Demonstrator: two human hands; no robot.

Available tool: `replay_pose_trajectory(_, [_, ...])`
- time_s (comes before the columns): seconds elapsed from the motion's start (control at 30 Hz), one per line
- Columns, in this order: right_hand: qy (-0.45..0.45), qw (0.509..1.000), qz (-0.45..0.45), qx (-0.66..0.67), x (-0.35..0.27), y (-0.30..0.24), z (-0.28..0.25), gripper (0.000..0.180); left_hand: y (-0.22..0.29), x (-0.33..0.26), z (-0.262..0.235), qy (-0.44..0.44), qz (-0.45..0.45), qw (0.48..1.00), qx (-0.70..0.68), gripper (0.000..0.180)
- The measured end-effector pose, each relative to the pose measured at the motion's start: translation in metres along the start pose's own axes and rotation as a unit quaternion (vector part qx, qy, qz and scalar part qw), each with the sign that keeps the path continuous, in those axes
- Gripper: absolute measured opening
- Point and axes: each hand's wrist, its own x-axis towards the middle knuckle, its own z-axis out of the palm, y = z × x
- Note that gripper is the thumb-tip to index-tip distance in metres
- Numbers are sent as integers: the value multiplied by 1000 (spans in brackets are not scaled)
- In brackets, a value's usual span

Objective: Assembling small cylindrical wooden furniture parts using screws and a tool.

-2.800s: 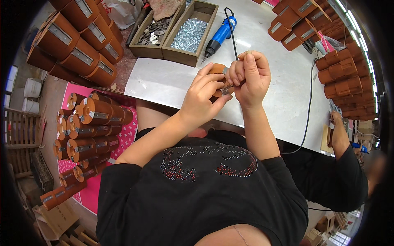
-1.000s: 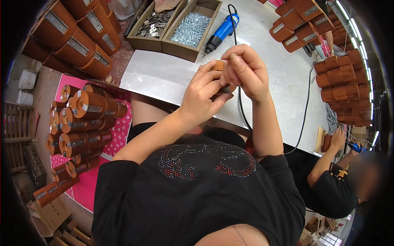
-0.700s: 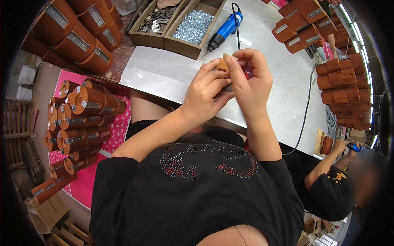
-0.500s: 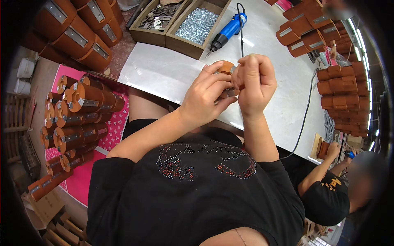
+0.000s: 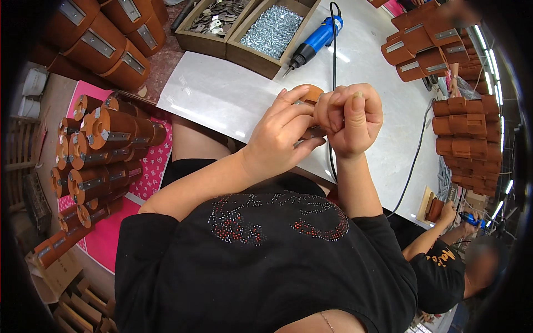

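Two open wooden boxes at the table's far edge, silver screws in one, cardboard boxes below the table's left

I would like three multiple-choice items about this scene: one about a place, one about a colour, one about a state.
1. Where does the screwdriver lie?
A. on the white table, by the screw box
B. on the floor
C. in the left hand

2. What colour is the screwdriver's body?
A. red
B. blue
C. green

3. How is the brown piece held?
A. loose on the table
B. between both hands
C. by the right hand alone

Answers: 1 A, it lies on the table beside the screw box. 2 B, its body is blue. 3 B, left hand and right hand both close around it.
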Motion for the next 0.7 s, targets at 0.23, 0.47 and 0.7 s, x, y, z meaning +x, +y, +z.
replay_pose_trajectory(0.23, [46,999,-9,-23,-4,13,3,17,-3,-5,-7,26,16,999,12,28])
replay_pose_trajectory(0.47, [21,999,-22,-32,-19,7,-25,14,-6,-8,7,-34,64,991,111,29])
replay_pose_trajectory(0.7, [-20,989,-136,-49,3,-48,13,19,22,-27,-43,-69,57,954,285,16])
